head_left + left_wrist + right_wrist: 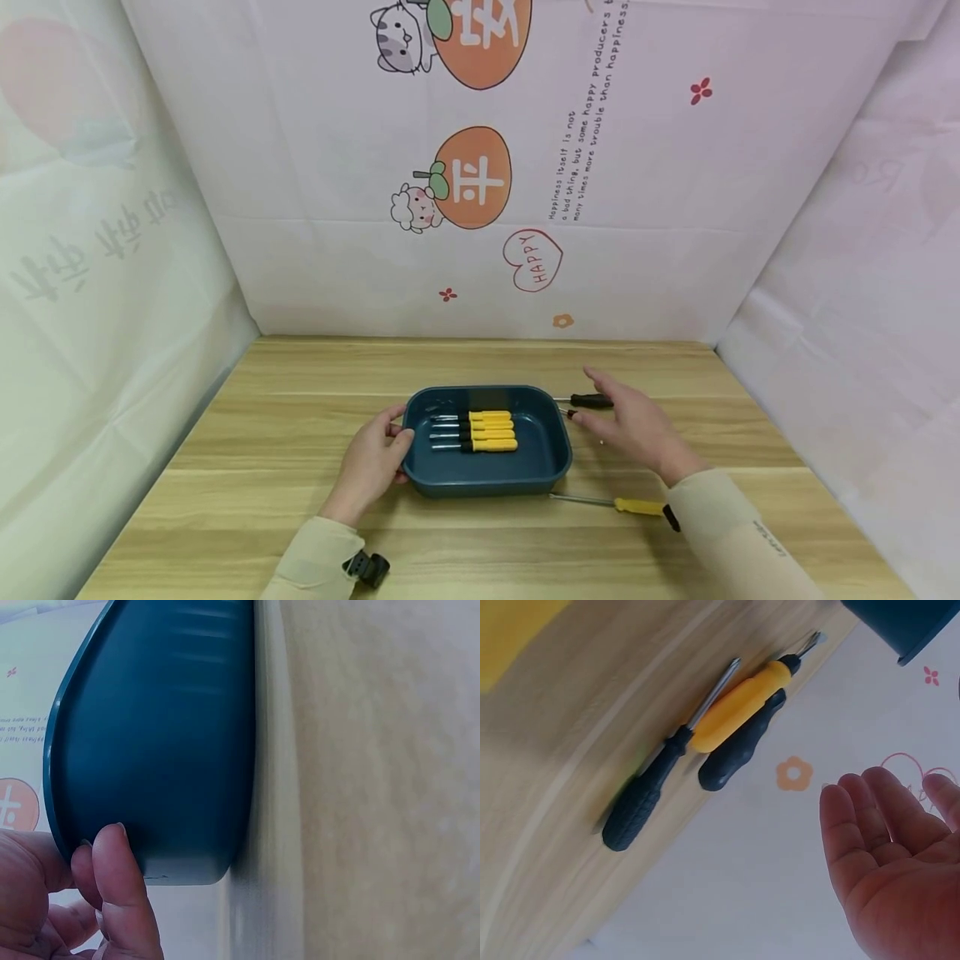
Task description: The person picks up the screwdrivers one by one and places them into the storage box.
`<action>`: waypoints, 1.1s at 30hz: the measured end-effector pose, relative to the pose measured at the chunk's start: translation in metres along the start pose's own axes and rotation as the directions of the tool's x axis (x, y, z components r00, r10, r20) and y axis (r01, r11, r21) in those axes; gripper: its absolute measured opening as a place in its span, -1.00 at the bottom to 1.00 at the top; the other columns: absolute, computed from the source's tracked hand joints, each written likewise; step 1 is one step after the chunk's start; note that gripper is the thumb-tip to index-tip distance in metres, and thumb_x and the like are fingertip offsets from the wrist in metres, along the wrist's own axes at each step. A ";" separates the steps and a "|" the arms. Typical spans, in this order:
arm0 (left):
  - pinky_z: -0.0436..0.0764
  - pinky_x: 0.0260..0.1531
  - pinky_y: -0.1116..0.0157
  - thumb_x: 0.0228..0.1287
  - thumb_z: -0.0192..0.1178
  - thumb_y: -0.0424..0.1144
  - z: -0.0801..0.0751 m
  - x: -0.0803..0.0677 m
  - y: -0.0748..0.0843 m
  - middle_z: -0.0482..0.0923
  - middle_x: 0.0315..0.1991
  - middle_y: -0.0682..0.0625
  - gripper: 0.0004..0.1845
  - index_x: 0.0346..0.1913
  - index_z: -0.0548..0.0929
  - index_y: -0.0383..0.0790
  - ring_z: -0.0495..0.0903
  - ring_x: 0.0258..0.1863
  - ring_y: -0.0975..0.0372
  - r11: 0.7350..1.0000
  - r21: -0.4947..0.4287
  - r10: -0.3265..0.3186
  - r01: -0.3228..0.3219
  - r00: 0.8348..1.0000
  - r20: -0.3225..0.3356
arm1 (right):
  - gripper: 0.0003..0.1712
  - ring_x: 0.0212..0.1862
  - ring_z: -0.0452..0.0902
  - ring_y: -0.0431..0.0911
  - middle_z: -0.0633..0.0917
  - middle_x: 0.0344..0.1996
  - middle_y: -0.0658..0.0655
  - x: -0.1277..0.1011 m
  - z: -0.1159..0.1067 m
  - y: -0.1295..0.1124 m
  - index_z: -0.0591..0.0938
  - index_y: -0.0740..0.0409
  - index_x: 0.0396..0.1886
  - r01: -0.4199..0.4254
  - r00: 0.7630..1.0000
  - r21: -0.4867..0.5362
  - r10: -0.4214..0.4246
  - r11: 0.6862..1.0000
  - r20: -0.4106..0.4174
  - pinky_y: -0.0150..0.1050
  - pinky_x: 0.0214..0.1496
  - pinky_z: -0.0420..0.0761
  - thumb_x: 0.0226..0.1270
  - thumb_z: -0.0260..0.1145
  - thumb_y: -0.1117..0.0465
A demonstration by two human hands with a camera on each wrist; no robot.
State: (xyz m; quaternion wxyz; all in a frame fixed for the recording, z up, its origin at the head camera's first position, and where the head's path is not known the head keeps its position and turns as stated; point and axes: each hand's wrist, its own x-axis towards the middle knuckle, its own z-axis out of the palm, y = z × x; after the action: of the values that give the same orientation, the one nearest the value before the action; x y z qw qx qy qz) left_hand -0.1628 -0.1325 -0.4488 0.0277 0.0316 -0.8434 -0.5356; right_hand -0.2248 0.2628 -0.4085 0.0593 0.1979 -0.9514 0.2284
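Note:
In the head view a dark blue rectangular tray (487,487) sits on the table. Inside it several small screwdrivers (491,431) with yellow handles lie side by side, tips to the left. My left hand (369,463) grips the tray's left end, thumb at the rim and fingers along the outer wall. To the right of the tray my right hand (637,427) is held with extended fingers and nothing in it. Beneath and behind it lie a black-handled screwdriver (641,801), a yellow-handled screwdriver (735,709) and another black handle (741,746). The right hand partly hides them in the head view.
Another yellow-handled screwdriver (637,506) lies near the tray's front right corner, its handle end by the right sleeve. The wooden table (225,492) ends at a back wall covered with a white printed sheet (337,275). Similar sheets hang at both sides.

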 end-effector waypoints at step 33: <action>0.76 -0.56 0.23 0.57 0.15 -0.23 0.000 0.000 0.001 0.58 -0.01 -0.15 -0.50 0.49 0.45 -0.16 0.61 -0.52 0.20 1.000 0.019 -0.006 0.005 1.000 0.004 | -0.13 0.27 0.57 0.35 0.57 0.34 0.41 -0.003 0.003 0.037 0.39 0.21 0.54 -0.065 0.997 -0.086 0.069 0.994 0.040 0.32 0.26 0.59 0.38 0.45 -0.08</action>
State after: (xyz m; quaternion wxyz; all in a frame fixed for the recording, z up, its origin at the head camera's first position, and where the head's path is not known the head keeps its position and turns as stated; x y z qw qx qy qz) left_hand -0.1630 -0.1320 -0.4479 0.0241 0.0330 -0.8484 -0.5277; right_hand -0.2369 0.2924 -0.4269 0.0393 0.1679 -0.9674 0.1856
